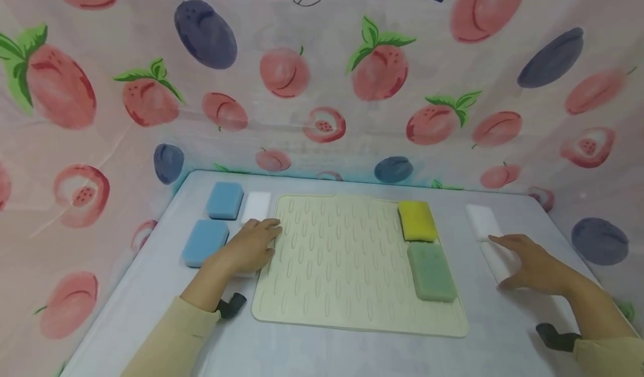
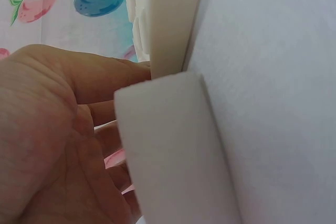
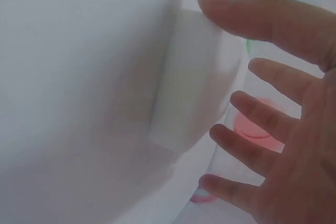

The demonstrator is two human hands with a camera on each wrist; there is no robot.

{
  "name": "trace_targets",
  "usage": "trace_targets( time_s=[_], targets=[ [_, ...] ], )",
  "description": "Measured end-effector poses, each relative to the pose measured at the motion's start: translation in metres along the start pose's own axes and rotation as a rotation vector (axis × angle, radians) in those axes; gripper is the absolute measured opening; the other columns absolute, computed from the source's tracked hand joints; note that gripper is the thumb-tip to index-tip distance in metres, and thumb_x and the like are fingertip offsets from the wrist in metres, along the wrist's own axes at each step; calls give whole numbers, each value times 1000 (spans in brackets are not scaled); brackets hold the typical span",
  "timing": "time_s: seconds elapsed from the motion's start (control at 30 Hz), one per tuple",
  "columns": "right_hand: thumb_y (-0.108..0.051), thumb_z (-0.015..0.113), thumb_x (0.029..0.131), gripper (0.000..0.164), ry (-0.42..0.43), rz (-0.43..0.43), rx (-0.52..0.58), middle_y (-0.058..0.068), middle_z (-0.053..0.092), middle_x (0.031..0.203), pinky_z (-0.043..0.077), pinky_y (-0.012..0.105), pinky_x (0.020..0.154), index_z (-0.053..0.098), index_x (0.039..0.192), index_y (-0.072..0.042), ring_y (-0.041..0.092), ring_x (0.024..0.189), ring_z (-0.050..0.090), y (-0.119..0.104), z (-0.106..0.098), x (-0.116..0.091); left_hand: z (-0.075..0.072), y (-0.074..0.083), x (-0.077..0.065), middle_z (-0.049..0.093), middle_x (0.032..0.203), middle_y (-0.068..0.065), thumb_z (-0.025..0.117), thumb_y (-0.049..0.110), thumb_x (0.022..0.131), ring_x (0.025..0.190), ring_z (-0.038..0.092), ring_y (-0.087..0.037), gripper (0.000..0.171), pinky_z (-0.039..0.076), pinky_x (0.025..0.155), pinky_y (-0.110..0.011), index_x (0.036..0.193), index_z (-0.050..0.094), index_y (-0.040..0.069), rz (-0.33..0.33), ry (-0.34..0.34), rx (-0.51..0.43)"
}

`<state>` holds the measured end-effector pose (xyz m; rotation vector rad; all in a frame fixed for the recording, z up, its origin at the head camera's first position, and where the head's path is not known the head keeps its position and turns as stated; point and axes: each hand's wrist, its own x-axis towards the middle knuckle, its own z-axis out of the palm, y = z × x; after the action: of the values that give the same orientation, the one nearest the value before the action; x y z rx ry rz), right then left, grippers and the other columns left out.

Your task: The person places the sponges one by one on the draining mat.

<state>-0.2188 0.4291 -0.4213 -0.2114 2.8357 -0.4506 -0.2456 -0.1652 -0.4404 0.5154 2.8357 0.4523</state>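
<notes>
My left hand lies over a white sponge block beside the left edge of a cream ridged mat. In the left wrist view the thumb reaches to the mat's edge, and the other fingers are partly hidden behind the block. Over on the right, my right hand hovers with spread fingers at a white sponge block. Its fingers do not close round that block. Another white block lies just beyond it, and a further white block lies behind my left hand.
Two blue sponges lie on the white table at the left. A yellow sponge and a green sponge rest along the mat's right side. A fruit-printed cloth rises behind the table.
</notes>
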Motion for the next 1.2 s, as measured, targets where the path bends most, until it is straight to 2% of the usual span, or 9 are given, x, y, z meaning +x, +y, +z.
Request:
trace_targets(
  time_s=[0.1, 0.73, 1.2],
  targets=[
    [-32, 96, 65, 112, -5, 16, 2, 42, 29, 147, 32, 85, 98, 38, 154, 5, 65, 129, 34, 0, 0, 0, -1, 0, 0, 36, 167, -10, 60, 16, 103, 147, 37, -38, 55, 37, 120, -54, 155, 47, 4, 4, -1, 0],
    [-29, 97, 63, 109, -3, -16, -14, 43, 32, 140, 35, 84, 95, 43, 151, 5, 65, 122, 39, -2, 1, 1, -2, 0, -2, 36, 168, -9, 60, 16, 103, 148, 36, -38, 55, 38, 119, -54, 155, 47, 4, -7, 4, -18],
    [-27, 98, 61, 113, -44, 19, -17, 42, 29, 143, 35, 84, 96, 39, 153, 5, 64, 124, 37, -3, 2, 3, 1, -1, 0, 36, 168, -8, 60, 17, 103, 149, 36, -37, 55, 37, 120, -54, 155, 47, 6, -7, 0, -13]
  ],
)
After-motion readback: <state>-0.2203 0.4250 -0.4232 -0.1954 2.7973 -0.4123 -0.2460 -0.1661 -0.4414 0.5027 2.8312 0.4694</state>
